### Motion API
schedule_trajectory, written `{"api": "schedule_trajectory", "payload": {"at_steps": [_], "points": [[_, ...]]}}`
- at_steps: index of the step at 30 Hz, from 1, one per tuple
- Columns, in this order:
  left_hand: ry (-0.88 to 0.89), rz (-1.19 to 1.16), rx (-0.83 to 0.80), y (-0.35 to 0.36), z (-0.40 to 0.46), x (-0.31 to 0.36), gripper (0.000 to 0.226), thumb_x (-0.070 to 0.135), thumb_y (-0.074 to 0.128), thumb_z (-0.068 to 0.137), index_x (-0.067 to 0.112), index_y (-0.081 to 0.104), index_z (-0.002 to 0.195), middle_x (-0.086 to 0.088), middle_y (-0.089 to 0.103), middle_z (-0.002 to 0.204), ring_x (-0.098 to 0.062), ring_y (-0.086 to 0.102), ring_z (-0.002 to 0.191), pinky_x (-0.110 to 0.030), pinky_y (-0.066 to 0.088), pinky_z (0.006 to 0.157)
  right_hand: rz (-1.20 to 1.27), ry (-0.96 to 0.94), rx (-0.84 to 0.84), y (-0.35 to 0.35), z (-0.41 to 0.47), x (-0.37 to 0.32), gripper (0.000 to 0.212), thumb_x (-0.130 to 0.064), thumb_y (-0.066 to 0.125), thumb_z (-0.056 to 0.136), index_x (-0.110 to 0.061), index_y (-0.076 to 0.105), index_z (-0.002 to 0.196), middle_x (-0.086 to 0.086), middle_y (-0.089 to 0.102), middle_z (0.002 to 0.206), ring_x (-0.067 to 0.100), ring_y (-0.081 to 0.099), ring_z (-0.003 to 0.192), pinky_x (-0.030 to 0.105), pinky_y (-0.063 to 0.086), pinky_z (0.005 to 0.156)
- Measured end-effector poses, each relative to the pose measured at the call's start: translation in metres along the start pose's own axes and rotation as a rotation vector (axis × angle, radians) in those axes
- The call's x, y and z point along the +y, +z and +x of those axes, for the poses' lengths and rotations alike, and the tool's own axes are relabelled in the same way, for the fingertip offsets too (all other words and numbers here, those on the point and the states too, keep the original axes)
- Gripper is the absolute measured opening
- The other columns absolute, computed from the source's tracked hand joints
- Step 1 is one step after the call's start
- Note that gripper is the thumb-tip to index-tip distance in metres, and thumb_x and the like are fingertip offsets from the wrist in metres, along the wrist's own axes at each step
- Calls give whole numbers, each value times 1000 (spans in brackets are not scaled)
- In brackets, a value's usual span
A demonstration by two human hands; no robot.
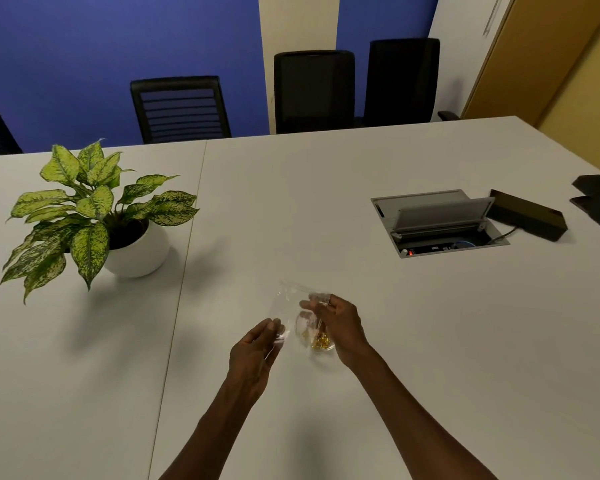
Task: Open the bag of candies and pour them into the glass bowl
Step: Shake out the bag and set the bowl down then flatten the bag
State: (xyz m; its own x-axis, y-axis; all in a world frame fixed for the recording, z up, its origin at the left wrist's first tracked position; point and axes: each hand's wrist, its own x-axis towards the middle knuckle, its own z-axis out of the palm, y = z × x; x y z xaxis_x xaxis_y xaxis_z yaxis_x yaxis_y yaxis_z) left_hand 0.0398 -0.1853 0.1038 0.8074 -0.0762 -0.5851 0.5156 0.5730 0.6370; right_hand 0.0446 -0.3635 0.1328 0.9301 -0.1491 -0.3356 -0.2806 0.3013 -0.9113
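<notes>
- Head view: a white tabletop [361, 174] fills most of the frame, with a seam running from its far edge to its near edge, left of the middle.
- Four black chairs [314, 91] stand along the far edge.
- A leafy potted plant [94, 216] in a round white pot sits toward the left edge.
- An open cable hatch [437, 221] is set into the surface toward the right edge, with a dark flat box [527, 214] just beside it.
- The left hand [253, 355] pinches one side of a clear plastic bag [288, 303] between thumb and fingertips.
- The right hand [343, 327] grips the other side of the bag near its top, fingers closed on the film.
- The bag is held up, tilted over a small glass bowl [314, 336] that stands on the tabletop between the hands, nearer the near edge than the far one.
- Yellow candies [321, 342] lie in the bowl; whether any remain in the bag cannot be told.
</notes>
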Motion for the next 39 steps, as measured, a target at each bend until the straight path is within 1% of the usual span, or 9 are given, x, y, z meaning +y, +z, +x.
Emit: {"api": "schedule_trajectory", "payload": {"at_steps": [4, 7, 11, 13, 18, 26, 32, 35, 39], "points": [[88, 235, -83, -5, 0, 10, 42, 16, 77, 79, 19, 57, 116, -3, 76, 110, -19, 72, 103, -36, 54, 86, -17, 5, -27, -1, 1, -1, 13, -8, 67, 88, -5, 70, 100, 14, 78, 94, 29, 74, 77, 40, 56, 78], [170, 342, -125, 0, -1, 24, 46, 29, 83, 71, 16, 61, 109, -5, 76, 110, -21, 71, 105, -40, 52, 92, -92, 12, -84, -4, -1, 1, 13, -10, 66, 88, -6, 70, 100, 14, 77, 94, 31, 73, 78, 40, 55, 77], [270, 436, -178, 7, 1, 33, 17, 18, 75, 81, 14, 74, 98, -6, 77, 106, -26, 72, 101, -38, 56, 86, -176, 22, -144, -2, -3, 0, 15, -13, 66, 89, -8, 69, 103, 11, 78, 95, 28, 75, 80, 32, 55, 68], [295, 451, -155, 7, 3, 33, 14, 13, 72, 84, 15, 76, 98, -6, 78, 100, -25, 74, 96, -36, 57, 82, -192, 27, -162, 1, -3, -2, 15, -16, 65, 90, -9, 70, 102, 10, 78, 95, 28, 75, 80, 33, 55, 68], [320, 432, -79, 3, 4, 31, 16, 8, 71, 84, 19, 79, 92, -4, 79, 95, -21, 75, 88, -30, 57, 76, -185, 75, -172, 5, 2, -3, 17, -20, 65, 91, -7, 71, 99, 11, 78, 94, 30, 75, 82, 37, 54, 75], [339, 422, -51, -9, 6, 37, 16, 7, 72, 83, 19, 79, 90, -5, 80, 91, -17, 75, 81, -20, 57, 67, -152, 97, -56, 23, 6, 3, 21, -31, 65, 90, -12, 74, 90, 5, 79, 90, 22, 75, 75, 30, 53, 65], [313, 406, -32, -26, 4, 40, 15, 6, 72, 83, 16, 78, 93, -4, 80, 91, -18, 74, 81, -27, 58, 72, -182, 172, -77, 37, 5, 19, 21, -27, 67, 88, -8, 72, 96, 7, 79, 90, 19, 73, 73, 25, 55, 61], [321, 421, 9, -42, 5, 44, 14, 7, 73, 83, 15, 76, 94, -6, 80, 89, -22, 75, 82, -31, 59, 76, -301, 171, -119, 42, 0, 36, 14, -14, 70, 84, -6, 71, 95, 13, 77, 91, 17, 67, 68, 25, 50, 58], [254, 386, 80, -72, 8, 47, 32, 14, 77, 80, 13, 62, 108, -11, 79, 94, -25, 76, 88, -35, 59, 79, -384, 183, -57, 58, -4, 63, 8, -7, 74, 76, -6, 74, 84, 18, 77, 88, 16, 59, 59, 22, 42, 49]]}}
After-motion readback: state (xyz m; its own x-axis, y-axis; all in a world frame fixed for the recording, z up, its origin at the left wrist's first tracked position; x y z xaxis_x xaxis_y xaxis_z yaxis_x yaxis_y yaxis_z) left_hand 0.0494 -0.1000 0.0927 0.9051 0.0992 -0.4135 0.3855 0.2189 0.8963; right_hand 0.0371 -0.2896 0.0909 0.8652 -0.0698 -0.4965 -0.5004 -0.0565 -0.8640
